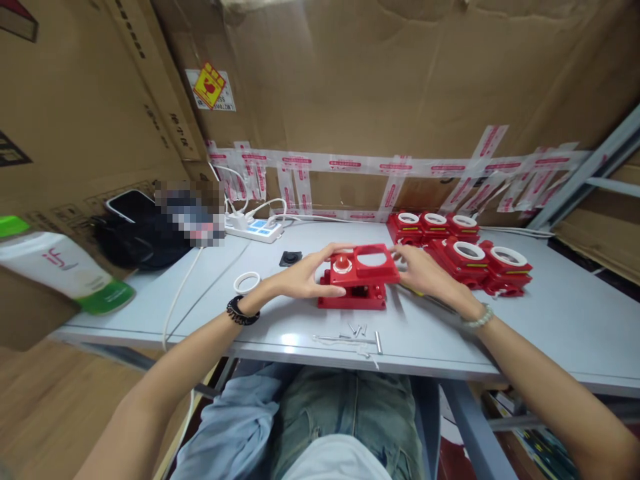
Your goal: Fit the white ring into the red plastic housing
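A grey tabletop (550, 320) fills the middle of the frame. At centre, a red cover plate (364, 265) sits atop a red base (352, 297). The left hand (305, 275) grips the plate's left edge, fingers curled; the right hand (425, 272) clasps its right edge. Finished red units (463, 250) cluster at right. A white ring (247, 283) lies left, and small screws (357, 330) lie at the near edge.

Far right – cluster of red housings (463, 250) with white rings. Far left – power strip (253, 229), phone (129, 203), loose white ring (247, 283). Screws (357, 331) at near table (560, 320) edge.
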`<state>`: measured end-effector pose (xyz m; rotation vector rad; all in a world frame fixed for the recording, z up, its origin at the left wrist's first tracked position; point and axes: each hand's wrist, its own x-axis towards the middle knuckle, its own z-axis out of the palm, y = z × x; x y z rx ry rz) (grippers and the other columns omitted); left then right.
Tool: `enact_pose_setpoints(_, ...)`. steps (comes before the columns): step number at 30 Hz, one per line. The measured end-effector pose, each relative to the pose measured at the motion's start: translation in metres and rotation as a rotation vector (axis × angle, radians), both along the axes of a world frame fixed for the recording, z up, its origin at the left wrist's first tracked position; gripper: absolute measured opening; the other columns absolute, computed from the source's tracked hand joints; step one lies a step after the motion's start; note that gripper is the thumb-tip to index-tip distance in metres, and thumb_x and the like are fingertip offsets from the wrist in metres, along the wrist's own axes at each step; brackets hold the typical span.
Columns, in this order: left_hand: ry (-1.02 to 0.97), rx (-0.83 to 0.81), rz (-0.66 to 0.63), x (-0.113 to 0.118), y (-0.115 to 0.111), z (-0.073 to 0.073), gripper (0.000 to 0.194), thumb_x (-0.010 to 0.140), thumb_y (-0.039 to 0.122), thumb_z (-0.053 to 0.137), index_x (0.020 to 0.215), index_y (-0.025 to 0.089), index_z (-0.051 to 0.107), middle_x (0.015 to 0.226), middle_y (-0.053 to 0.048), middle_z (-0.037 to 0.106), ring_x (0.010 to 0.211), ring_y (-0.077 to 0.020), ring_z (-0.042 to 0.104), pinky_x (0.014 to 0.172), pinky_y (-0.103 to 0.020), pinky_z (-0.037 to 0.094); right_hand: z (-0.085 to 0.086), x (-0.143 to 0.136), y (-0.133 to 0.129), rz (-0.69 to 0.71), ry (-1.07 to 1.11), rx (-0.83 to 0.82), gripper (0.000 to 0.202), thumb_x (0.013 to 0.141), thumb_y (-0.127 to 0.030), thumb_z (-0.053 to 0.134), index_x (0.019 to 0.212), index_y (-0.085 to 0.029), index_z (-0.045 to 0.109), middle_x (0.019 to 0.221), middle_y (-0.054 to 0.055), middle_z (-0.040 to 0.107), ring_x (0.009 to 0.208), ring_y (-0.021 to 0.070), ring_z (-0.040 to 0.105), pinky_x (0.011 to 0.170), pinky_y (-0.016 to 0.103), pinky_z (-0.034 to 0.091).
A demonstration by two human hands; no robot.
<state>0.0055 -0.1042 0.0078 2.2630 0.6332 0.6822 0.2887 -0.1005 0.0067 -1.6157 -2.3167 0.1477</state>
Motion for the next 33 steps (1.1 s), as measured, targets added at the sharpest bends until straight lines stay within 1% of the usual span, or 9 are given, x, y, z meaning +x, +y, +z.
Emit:
enact_pose_setpoints(5, -0.263, 0.005, 0.075, 0.017, -0.002, 0.001, 0.084, 0.083, 0.039, 0.066, 0.149, 0.030, 0.016, 0.146, -0.011, 0.045, 0.129, -0.0254, 0.051, 0.113, -0.045, 0.037, 0.018, -0.021, -0.009, 0.440, 0.779, -0.123, 0.064, 0.075, -0.045, 0.070, 0.131, -0.026, 0.047, 0.141, 0.009, 0.054, 0.128, 0.0253, 0.052, 0.105, 0.045, 0.043)
enact_pose_setpoints(8, -0.239, 0.065, 0.045, 0.025, -0.005, 0.004, 0.088, 0.082, 0.039, 0.068, 0.150, 0.031, 0.013, 0.149, -0.012, 0.042, 0.130, -0.0262, 0.050, 0.110, -0.045, 0.039, 0.024, -0.038, -0.019, 0.434, 1.001, -0.132, 0.048, 0.075, -0.048, 0.071, 0.114, -0.026, 0.055, 0.126, 0.008, 0.064, 0.116, 0.0242, 0.061, 0.101, 0.045, 0.048)
enact_pose_setpoints(11, -0.088, 0.192, 0.089, 0.013, -0.007, 0.014, 0.086, 0.080, 0.045, 0.069, 0.149, 0.030, 0.019, 0.153, -0.012, 0.036, 0.136, -0.0281, 0.042, 0.111, -0.045, 0.037, 0.022, -0.041, -0.022, 0.356, 1.076, -0.055, 0.045, 0.070, -0.050, 0.076, 0.102, -0.025, 0.057, 0.112, 0.006, 0.070, 0.104, 0.0240, 0.066, 0.095, 0.044, 0.052)
enact_pose_setpoints(15, 0.230, 0.316, 0.383, -0.041, 0.002, 0.024, 0.058, 0.088, 0.053, 0.055, 0.136, 0.022, 0.042, 0.141, -0.012, 0.050, 0.124, -0.0267, 0.052, 0.104, -0.042, 0.042, 0.013, -0.029, -0.016, 0.329, 1.153, 0.003, 0.039, 0.073, -0.054, 0.071, 0.095, -0.024, 0.060, 0.103, 0.005, 0.072, 0.100, 0.0242, 0.066, 0.093, 0.044, 0.053)
enact_pose_setpoints(19, 0.610, 0.277, 0.556, -0.097, 0.010, 0.016, 0.060, 0.082, 0.064, 0.052, 0.120, 0.018, 0.056, 0.125, -0.015, 0.060, 0.113, -0.0304, 0.058, 0.099, -0.044, 0.044, 0.013, -0.026, -0.015, 0.285, 1.123, 0.001, 0.037, 0.074, -0.054, 0.070, 0.095, -0.024, 0.061, 0.103, 0.005, 0.072, 0.100, 0.0246, 0.067, 0.092, 0.043, 0.053)
enact_pose_setpoints(22, 0.728, 0.081, 0.623, -0.120, 0.008, 0.009, 0.069, 0.072, 0.069, 0.058, 0.119, 0.019, 0.058, 0.116, -0.014, 0.065, 0.103, -0.0287, 0.063, 0.087, -0.036, 0.050, 0.016, -0.031, -0.019, 0.307, 1.091, -0.022, 0.041, 0.071, -0.052, 0.074, 0.095, -0.023, 0.059, 0.103, 0.006, 0.073, 0.097, 0.0246, 0.068, 0.089, 0.043, 0.054)
enact_pose_setpoints(25, 0.813, -0.046, 0.648, -0.130, 0.002, 0.007, 0.072, 0.062, 0.067, 0.067, 0.117, 0.021, 0.060, 0.108, -0.011, 0.069, 0.091, -0.0266, 0.067, 0.075, -0.032, 0.053, 0.017, -0.032, -0.021, 0.345, 1.067, -0.021, 0.038, 0.071, -0.046, 0.075, 0.095, -0.021, 0.059, 0.099, 0.006, 0.073, 0.095, 0.0232, 0.069, 0.088, 0.042, 0.054)
enact_pose_setpoints(28, 0.805, -0.059, 0.620, -0.131, -0.002, 0.011, 0.059, 0.066, 0.062, 0.067, 0.109, 0.021, 0.066, 0.102, -0.009, 0.070, 0.083, -0.0245, 0.067, 0.072, -0.032, 0.052, 0.015, -0.031, -0.021, 0.355, 1.048, -0.015, 0.035, 0.073, -0.044, 0.074, 0.095, -0.021, 0.059, 0.098, 0.005, 0.072, 0.093, 0.0221, 0.069, 0.087, 0.040, 0.055)
enact_pose_setpoints(33, 0.289, 0.251, 0.464, -0.086, -0.013, 0.032, 0.053, 0.078, 0.054, 0.066, 0.119, 0.020, 0.062, 0.114, -0.008, 0.067, 0.095, -0.0210, 0.063, 0.085, -0.033, 0.051, 0.012, -0.031, -0.023, 0.411, 1.044, -0.020, 0.039, 0.072, -0.042, 0.076, 0.100, -0.023, 0.058, 0.098, 0.004, 0.070, 0.091, 0.0206, 0.068, 0.085, 0.038, 0.055)
